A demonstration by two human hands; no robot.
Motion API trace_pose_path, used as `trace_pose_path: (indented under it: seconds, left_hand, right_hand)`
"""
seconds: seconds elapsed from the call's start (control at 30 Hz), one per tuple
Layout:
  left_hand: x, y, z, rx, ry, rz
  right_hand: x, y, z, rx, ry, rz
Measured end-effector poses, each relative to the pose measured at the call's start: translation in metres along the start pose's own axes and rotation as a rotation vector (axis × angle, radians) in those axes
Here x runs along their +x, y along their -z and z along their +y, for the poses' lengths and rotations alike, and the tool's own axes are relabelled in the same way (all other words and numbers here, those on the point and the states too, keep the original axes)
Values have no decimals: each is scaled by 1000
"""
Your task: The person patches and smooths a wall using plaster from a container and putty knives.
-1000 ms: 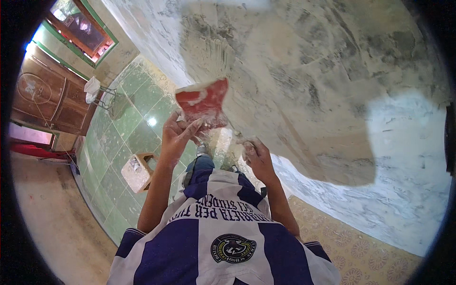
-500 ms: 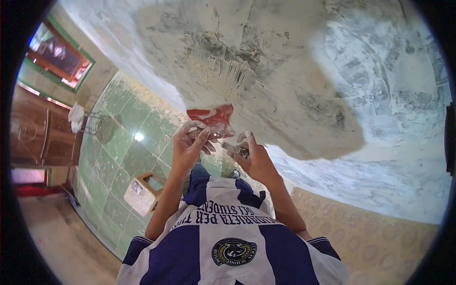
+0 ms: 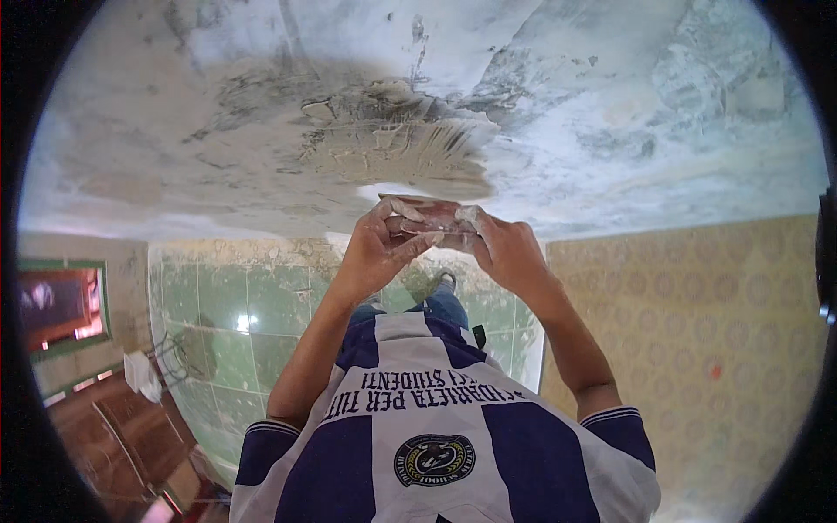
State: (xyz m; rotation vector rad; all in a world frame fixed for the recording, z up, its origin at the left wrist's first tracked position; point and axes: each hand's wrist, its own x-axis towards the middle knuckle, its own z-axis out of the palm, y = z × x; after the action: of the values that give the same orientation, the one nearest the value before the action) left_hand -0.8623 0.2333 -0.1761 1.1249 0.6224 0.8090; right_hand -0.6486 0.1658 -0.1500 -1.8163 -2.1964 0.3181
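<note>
Overhead, both hands share a flat plastering trowel lying crosswise: left hand and right hand each with a closed grip on it.

My shirt is blue-and-white striped with a round dark badge. The plaster is grey-white, with a wet tan patch. The tiles are pale green; the wall is tan with round motifs.

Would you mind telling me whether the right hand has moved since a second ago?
Yes. The right hand has risen from chest level, apart from the left hand, to meet it on the flat tool beside the plastered surface.
</note>
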Motion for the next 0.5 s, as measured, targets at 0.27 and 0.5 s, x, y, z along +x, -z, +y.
trace_pose_path:
  seconds: [0.27, 0.5]
  left_hand:
    - [7, 39, -11, 638, -204, -26]
    - [-61, 42, -49, 123, 389, 144]
  right_hand:
    - [-1, -8, -31, 23, -99, 169]
    - [-4, -75, -67, 165, -292, 303]
